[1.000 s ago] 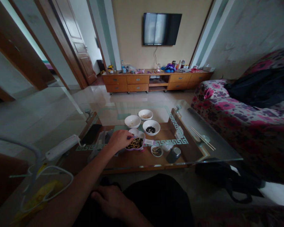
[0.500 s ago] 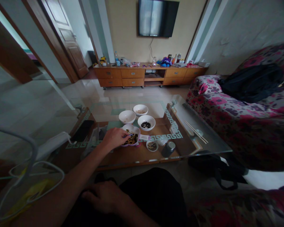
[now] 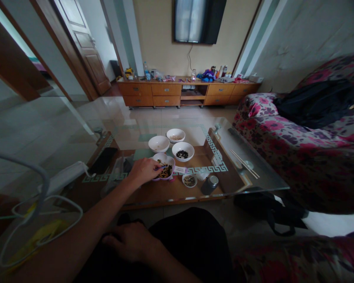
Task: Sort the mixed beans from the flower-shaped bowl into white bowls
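Observation:
My left hand (image 3: 146,171) reaches over a pink-rimmed, flower-shaped bowl (image 3: 154,179) of yellow and dark bits. Its fingers are pinched on a thin bluish stick-like tool (image 3: 163,168), whose kind is too small to make out. My right hand (image 3: 131,240) lies on my dark-clothed lap with its fingers loosely stretched, holding nothing visible; shadow covers part of it. Behind the flower-shaped bowl stand a white bowl with dark pieces (image 3: 183,155), a white bowl with pale pieces (image 3: 176,137) and a nearly bare white bowl (image 3: 158,143).
Right of the flower-shaped bowl are a small dish of mixed bits (image 3: 189,181), a dark metal-topped container (image 3: 210,184), clear crumpled plastic (image 3: 203,173) and a white label (image 3: 180,169). Chopsticks (image 3: 244,163) lie on the glass table (image 3: 262,182). A white cable (image 3: 76,200) loops at left.
My left hand still pinches the bluish tool over the flower-shaped bowl, with its fingers shifted slightly. The view has tilted a little. My right hand stays on my lap.

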Demonstrator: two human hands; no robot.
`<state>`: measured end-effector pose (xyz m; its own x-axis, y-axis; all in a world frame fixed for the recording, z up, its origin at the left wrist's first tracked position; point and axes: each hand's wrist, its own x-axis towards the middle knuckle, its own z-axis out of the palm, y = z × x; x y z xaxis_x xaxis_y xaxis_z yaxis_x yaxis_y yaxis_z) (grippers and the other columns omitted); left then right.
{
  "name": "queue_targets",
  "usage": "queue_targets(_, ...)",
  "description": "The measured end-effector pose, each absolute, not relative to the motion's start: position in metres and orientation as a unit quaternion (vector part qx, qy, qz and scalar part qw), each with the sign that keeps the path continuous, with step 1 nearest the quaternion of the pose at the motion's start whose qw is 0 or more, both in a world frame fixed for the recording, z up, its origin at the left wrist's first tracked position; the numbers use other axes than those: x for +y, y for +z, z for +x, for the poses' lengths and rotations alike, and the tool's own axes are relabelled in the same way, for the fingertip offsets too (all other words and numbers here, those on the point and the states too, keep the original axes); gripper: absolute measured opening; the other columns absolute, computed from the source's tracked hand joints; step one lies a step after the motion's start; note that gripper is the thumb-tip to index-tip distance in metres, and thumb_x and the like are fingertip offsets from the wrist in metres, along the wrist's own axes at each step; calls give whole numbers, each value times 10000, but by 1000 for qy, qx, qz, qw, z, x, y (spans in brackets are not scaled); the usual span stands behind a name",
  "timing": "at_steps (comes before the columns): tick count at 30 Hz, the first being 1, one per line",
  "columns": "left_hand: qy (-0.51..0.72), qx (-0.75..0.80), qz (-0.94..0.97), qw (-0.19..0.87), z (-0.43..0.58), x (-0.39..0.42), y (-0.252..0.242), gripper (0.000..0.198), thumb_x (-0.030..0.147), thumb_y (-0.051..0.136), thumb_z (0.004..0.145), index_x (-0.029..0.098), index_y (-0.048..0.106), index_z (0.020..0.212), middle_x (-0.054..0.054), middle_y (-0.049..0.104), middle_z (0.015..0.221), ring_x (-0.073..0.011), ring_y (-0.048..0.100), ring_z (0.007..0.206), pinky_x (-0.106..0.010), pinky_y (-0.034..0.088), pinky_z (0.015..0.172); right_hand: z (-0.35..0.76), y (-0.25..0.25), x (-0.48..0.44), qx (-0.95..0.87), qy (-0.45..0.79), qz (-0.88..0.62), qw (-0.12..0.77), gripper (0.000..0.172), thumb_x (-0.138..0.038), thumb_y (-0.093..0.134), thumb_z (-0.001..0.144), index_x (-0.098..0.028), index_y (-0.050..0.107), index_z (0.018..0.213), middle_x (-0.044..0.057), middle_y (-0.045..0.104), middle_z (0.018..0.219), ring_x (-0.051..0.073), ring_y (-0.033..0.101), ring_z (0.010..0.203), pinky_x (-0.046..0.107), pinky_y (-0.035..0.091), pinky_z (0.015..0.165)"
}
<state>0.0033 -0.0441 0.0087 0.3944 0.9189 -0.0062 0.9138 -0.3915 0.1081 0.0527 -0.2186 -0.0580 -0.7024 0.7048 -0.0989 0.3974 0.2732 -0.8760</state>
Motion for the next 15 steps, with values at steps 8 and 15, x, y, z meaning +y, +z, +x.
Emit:
queue_targets(8, 27, 551, 833, 45, 3, -43, 2, 272, 504, 639, 940, 329, 833, 1017, -35, 771, 893, -251, 715, 828, -299, 427, 637, 53, -59, -219, -784, 486, -352, 159, 478, -579, 401, 1089, -302, 702, 1336, 33, 748, 1218, 265, 713, 1078, 352, 550, 928)
queue_targets(15, 144, 572, 802, 94, 0, -35, 3, 276, 499, 678, 926, 302, 835, 1040, -23, 770, 866, -210, 711, 814, -290, 443, 686, 52, -59, -217, -789, 477, -356, 155, 500, -579, 388, 1091, -267, 721, 1294, 56, 751, 1213, 287, 723, 1077, 375, 554, 931)
